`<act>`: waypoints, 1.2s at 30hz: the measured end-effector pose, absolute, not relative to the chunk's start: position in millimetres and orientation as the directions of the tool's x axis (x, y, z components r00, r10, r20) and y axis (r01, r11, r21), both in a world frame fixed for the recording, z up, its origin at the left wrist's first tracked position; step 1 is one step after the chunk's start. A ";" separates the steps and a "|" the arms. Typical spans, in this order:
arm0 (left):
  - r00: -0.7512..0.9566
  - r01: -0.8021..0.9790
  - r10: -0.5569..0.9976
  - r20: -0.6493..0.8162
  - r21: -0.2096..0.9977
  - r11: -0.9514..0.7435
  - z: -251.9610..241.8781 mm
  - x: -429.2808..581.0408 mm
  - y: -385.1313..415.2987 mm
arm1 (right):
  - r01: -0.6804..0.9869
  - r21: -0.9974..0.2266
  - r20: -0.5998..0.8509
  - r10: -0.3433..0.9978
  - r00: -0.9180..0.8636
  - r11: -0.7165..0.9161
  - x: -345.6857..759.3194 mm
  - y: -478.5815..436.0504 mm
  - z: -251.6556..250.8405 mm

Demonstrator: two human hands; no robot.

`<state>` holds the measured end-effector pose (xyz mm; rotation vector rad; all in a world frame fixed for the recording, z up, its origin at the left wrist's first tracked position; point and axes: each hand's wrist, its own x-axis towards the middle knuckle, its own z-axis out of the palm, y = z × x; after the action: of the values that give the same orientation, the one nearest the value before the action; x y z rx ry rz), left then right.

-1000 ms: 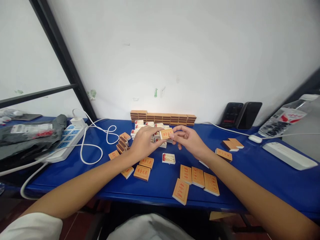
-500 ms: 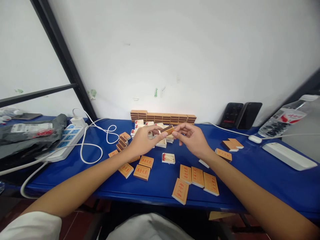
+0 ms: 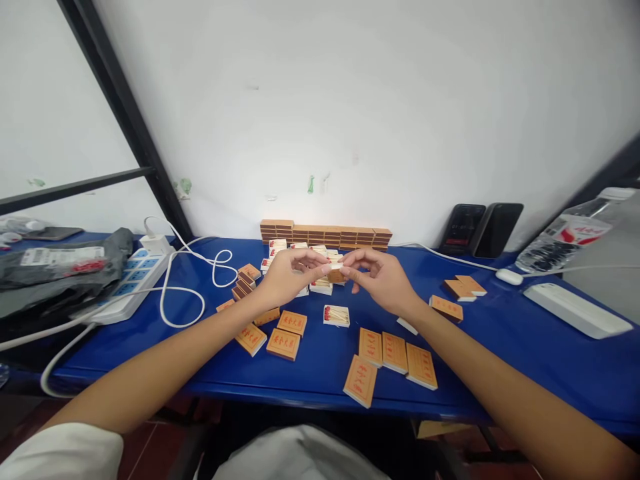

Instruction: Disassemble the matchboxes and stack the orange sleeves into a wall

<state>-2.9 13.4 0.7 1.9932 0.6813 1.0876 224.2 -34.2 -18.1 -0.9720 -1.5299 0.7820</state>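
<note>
My left hand [image 3: 287, 277] and my right hand [image 3: 381, 279] meet above the middle of the blue table [image 3: 500, 353], both pinching one small matchbox [image 3: 335, 272] between thumbs and fingertips. Its white inner tray shows at the top edge. Below the hands lies an open tray of red-tipped matches [image 3: 337, 315]. A heap of loose trays and boxes [image 3: 300, 257] sits just behind the hands. A low wall of stacked matchboxes [image 3: 325, 235] stands against the white wall.
Closed orange matchboxes lie flat near the front edge [image 3: 395, 353] and front left [image 3: 283, 343], with more at the right [image 3: 455, 293]. A power strip with looped white cable [image 3: 135, 277] is at the left. Two phones [image 3: 483, 230], a water bottle [image 3: 570, 243] and a white device [image 3: 577, 310] stand at the right.
The matchbox has turned in my fingers from face-up to end-on, and its white tray now shows. Both hands stayed over the table's middle.
</note>
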 end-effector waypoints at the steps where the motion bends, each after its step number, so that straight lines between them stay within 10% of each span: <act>1: 0.489 0.121 0.736 0.469 0.799 -0.590 0.9 -2.8 13.1 | 0.148 -0.885 0.439 0.897 -0.056 0.442 224.2 -33.9 -18.4; 20: 0.644 0.312 0.469 0.605 0.352 -0.882 -8.7 -9.8 17.9 | 0.723 -0.458 0.387 0.849 -0.361 0.517 239.6 -32.7 -24.9; 28: 0.656 0.306 0.453 0.604 0.336 -0.891 -7.0 -10.4 17.4 | 0.696 -0.514 0.419 0.854 -0.306 0.502 238.6 -35.6 -19.0; 36: 0.673 0.320 0.356 0.649 0.179 -0.930 -6.5 -9.8 13.3 | 0.234 -0.918 0.303 0.947 -0.107 0.320 232.4 -35.4 -11.4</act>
<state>-9.8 13.3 -6.5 2.8267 0.5715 1.1132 232.4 -35.4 -11.4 -1.1056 -1.5757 0.8854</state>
